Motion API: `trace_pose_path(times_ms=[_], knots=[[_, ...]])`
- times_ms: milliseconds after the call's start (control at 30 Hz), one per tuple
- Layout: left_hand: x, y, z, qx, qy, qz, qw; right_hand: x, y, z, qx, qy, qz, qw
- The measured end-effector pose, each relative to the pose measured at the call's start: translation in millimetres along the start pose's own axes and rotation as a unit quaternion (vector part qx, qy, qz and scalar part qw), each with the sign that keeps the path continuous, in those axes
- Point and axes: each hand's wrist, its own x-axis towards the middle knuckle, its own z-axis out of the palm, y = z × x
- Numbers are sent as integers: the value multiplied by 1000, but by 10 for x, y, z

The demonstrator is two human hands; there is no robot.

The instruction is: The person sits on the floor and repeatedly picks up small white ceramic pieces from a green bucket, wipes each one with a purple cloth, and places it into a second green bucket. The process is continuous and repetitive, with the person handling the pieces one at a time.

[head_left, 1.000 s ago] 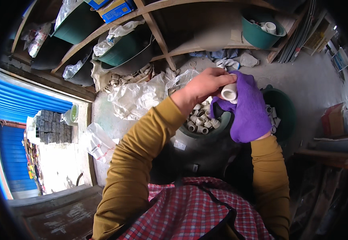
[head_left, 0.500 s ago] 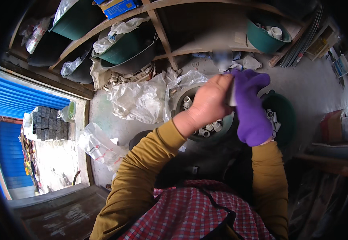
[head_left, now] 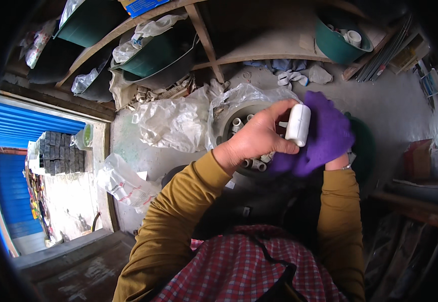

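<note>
Thumb and fingers of my bare left hand [head_left: 259,130] grip a short white plastic pipe fitting [head_left: 298,125], a thick cylinder held up at a slight tilt. Beside it, soft purple fabric [head_left: 325,133] covers my right hand [head_left: 337,162], leaving only the wrist bare. The fabric is blurred and hides those fingers; whether it is a glove or a loose cloth I cannot tell. It lies just behind and right of the fitting; contact is unclear. Below my hands, a round tub [head_left: 221,132] lined with clear plastic holds several white fittings [head_left: 237,125], partly hidden by my left hand.
A dark green tub [head_left: 364,146] stands at the right, largely behind the purple fabric. Crumpled clear plastic [head_left: 171,123] lies on the floor to the left. Wooden shelves [head_left: 203,40] at the back carry green basins [head_left: 151,58]; another green basin [head_left: 337,43] holds fittings. A doorway opens at the left.
The fitting, mostly hidden between my hands before, now shows in my left hand. The purple-covered right hand has shifted right and down, and its fabric has spread out.
</note>
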Motion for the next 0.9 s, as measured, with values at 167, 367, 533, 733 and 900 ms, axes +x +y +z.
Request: trace_pose_path(times_ms=[167,367,533,733,900], knots=[[44,-86,-12,17,-1,3,1000,34,88,39,-181,12,53,982],[105,-184,47,-92,-1,-31,995,-22,-121,-35,94,-32,39,994],[135,-161,-6,-201,-49,-64,976,-133,-5,19,138,26,-24,990],[53,-60,-93,-185,-60,-77,978,-59,-115,-224,102,-157,-22,982],[48,-21,-40,-148,-57,-79,984,-90,-133,-252,183,-88,-29,979]])
